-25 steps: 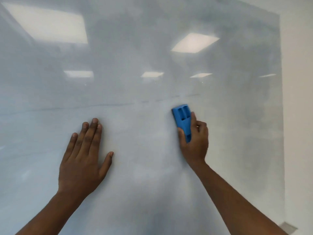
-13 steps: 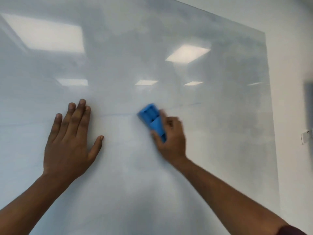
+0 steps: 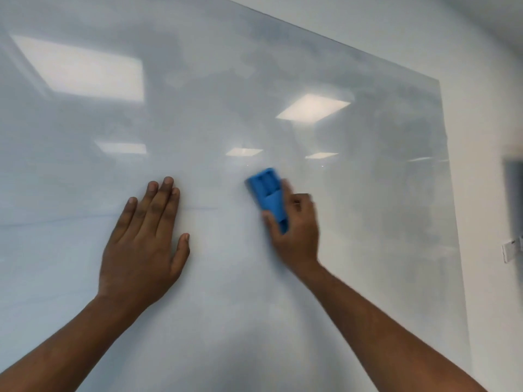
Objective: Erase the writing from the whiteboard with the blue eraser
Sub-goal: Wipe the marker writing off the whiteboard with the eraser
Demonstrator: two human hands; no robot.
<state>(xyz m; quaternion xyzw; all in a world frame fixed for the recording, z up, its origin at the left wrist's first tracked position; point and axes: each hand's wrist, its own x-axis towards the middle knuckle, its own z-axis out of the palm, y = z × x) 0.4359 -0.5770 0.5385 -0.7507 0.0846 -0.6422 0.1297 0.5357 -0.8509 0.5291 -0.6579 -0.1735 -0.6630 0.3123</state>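
Whiteboard [image 3: 254, 80] fills most of view, glossy, w/ ceiling lights [image 3: 312, 106] reflected in it. Grey smeary haze across upper and right parts.

L hand [image 3: 143, 244]: flat on board, palm down, fingers straight & close together, thumb out to the side. Holds nothing.

R hand [image 3: 295, 230]: curled round lower end of blue eraser [image 3: 267, 193], thumb on its near side, fingers on the far side. Hand & eraser motion-blurred. Eraser pressed to board, tilted w/ top end leaning left, sits just right of board centre, near L hand but apart from it.

Faint thin line [image 3: 85, 219] runs approx horizontal from left edge, passes under L fingers, fades out short of eraser. No other writing legible.

Wall [image 3: 486, 108] right of board; small white fitting [image 3: 513, 251] on it, dark blurred shape [image 3: 513, 190] above that, can't tell what.
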